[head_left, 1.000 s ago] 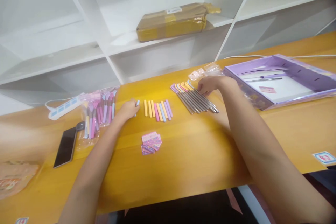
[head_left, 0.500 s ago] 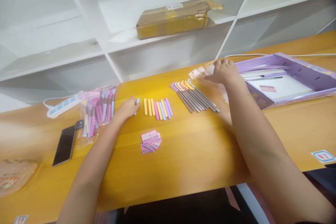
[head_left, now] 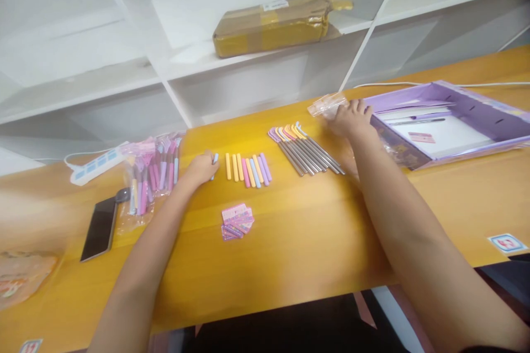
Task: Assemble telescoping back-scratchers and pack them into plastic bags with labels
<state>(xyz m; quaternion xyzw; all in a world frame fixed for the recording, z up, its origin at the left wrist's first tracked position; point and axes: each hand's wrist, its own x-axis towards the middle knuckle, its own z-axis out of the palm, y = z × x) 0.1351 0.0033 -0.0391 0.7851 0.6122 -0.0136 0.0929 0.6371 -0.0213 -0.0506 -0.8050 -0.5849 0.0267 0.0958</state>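
Note:
My left hand [head_left: 201, 168] is closed round a short light-blue stick [head_left: 215, 166], which stands nearly upright at the fingertips. Just right of it lies a row of short rounded sticks [head_left: 248, 170] in yellow, pink, blue and purple. Farther right are several slim metal rods [head_left: 308, 151] with curved coloured tips, side by side. My right hand [head_left: 351, 117] is beyond them, its fingers bent over crumpled clear plastic bags [head_left: 327, 105] beside the purple box; its thumb is hidden. Small pink printed cards [head_left: 237, 222] lie overlapping in front of the sticks.
At right stands an open purple box [head_left: 476, 113] with a rod and a card inside. Bagged coloured tools [head_left: 155, 171], a power strip [head_left: 97, 165] and a phone [head_left: 98, 229] lie at left. White shelving holding a taped parcel [head_left: 277, 27] rises behind.
My right hand has shifted slightly, and the clear bags by it have moved right and crumpled differently. My left hand still holds the blue stick in nearly the same place.

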